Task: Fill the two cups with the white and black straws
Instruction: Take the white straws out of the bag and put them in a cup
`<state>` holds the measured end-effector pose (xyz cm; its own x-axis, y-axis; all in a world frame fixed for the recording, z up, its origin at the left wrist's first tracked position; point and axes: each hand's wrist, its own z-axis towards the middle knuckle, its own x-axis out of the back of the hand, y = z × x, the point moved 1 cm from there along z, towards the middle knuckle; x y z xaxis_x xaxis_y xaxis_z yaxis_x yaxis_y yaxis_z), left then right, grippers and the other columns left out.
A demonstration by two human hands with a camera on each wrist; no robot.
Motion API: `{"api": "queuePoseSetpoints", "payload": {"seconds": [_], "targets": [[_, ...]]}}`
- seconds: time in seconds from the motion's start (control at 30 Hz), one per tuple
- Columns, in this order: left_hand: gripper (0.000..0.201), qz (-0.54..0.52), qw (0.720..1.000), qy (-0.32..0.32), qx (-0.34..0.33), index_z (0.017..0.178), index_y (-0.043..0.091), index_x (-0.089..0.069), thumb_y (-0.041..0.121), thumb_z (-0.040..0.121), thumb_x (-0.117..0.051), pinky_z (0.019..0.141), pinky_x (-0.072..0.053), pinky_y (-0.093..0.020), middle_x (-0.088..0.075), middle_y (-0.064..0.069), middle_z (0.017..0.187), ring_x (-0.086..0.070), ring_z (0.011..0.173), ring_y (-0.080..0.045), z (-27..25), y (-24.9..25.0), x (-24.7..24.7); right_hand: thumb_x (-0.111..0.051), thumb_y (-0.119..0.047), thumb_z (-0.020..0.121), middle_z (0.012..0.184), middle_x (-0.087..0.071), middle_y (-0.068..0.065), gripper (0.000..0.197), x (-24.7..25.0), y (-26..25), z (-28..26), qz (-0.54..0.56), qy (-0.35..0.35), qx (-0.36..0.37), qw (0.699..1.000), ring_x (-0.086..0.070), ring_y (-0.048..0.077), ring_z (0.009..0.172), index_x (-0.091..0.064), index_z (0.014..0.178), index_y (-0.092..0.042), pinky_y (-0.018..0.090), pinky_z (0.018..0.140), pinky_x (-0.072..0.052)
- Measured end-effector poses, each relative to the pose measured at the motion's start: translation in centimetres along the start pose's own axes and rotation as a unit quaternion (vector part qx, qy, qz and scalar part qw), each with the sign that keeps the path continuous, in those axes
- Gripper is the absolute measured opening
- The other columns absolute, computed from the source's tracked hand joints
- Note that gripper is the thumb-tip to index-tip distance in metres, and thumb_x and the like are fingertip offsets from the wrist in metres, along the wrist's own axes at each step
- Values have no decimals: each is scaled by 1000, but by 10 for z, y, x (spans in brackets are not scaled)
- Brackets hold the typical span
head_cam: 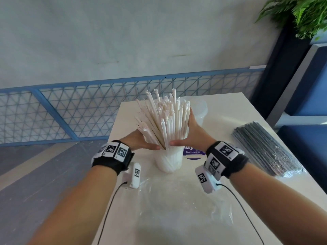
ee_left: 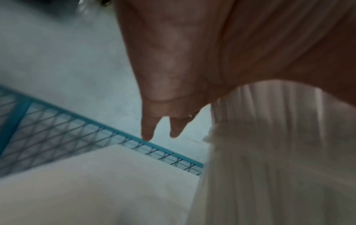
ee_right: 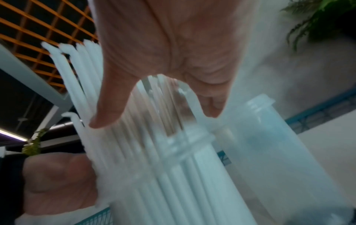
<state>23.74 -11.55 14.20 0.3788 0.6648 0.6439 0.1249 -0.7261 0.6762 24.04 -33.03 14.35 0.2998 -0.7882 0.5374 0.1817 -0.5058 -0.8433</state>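
Evidently your left hand point(head_cam: 139, 139) and right hand point(head_cam: 190, 133) cup the fanned white straws point(head_cam: 164, 119), fingers straight, to gather them upright in the clear cup point(head_cam: 169, 160)

The white straws point(head_cam: 164, 121) look paper-wrapped, matt, with crimped, torn-looking wrapper ends. They stand in a translucent plastic cup point(head_cam: 169, 160), smooth and faintly glossy. Just behind that cup, a second cup point(head_cam: 199, 110) is the same clear, frosted-looking plastic; in the right wrist view its rim point(ee_right: 259, 101) is ribbed. Right of the filled cup, the black straws point(head_cam: 265, 149) lie bundled in shiny clear film that catches the light. In front of the cup, a crinkled sheet of glossy transparent wrap point(head_cam: 177, 197) lies on the table point(head_cam: 226, 106), whose white top looks smooth and satin, perhaps laminate, though blur makes this uncertain.
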Motion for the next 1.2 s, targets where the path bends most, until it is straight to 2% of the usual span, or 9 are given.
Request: {"api": "queuePoseSetpoints", "payload": {"seconds": [0.23,0.33,0.43,0.57,0.67,0.77,0.97,1.1,1.2], "targets": [[59,-99,992,57,-45,103,30,-59,16,54,-89,100,-44,-36,-66,9,101,-61,104,-10,9,-5,-14,-87,-47,43,148,-35,0,143,-27,7,15,87,57,46,994,-38,16,134,10,146,-25,44,109,-36],[83,-49,990,81,-103,121,25,-55,37,46,-89,107,-38,-42,-62,1,118,-55,116,-15,12,11,-20,-86,-49,43,142,-41,-1,135,-38,6,19,104,81,66,989,-41,16,132,-1,146,-29,46,107,-38],[91,-94,979,114,-137,130,7,-42,10,52,-89,96,-47,-21,-57,-4,120,-57,107,-10,17,26,-21,-87,-37,53,132,-47,3,112,-43,0,24,131,118,61,982,-47,18,123,-21,141,-18,38,101,-43],[95,-215,948,157,-175,133,11,-40,7,50,-88,91,-51,-26,-60,-5,119,-60,107,-10,13,35,-16,-79,-16,70,110,-50,-15,72,-28,-9,25,161,144,82,973,-52,-1,103,-32,123,-25,7,81,-41],[88,-224,939,178,-191,131,12,-44,6,55,-87,91,-50,-22,-62,5,112,-60,104,-3,8,39,-13,-79,-15,70,111,-48,-18,74,-19,-13,22,163,156,121,967,-47,-17,100,-32,126,-23,-2,78,-37],[107,-186,935,207,-221,142,17,-24,0,56,-85,85,-42,-1,-48,15,118,-51,105,6,2,42,-11,-85,-21,62,125,-47,-4,90,-16,-17,18,148,166,146,964,-48,-2,114,-31,133,-22,8,90,-38],[112,-8,909,235,-344,143,37,-3,39,62,-80,112,-24,-16,-13,9,154,-20,139,-3,-13,54,-3,-58,-28,86,137,-41,7,60,-15,-24,10,12,201,267,942,-38,13,130,-32,140,-21,22,111,-28],[105,169,936,172,-257,149,18,-1,54,74,-65,119,-15,-47,-1,-2,159,-2,144,-9,-6,45,-10,-25,-34,94,142,-42,8,52,-29,-10,15,-100,136,215,962,-28,23,138,-40,139,-12,35,115,-22],[112,204,944,122,-230,147,18,9,71,70,-51,120,-6,-47,15,2,157,18,142,-12,-3,35,-15,-30,-40,92,144,-38,10,56,-29,-2,14,-87,124,216,964,-29,23,137,-43,137,-9,37,114,-27]]}}
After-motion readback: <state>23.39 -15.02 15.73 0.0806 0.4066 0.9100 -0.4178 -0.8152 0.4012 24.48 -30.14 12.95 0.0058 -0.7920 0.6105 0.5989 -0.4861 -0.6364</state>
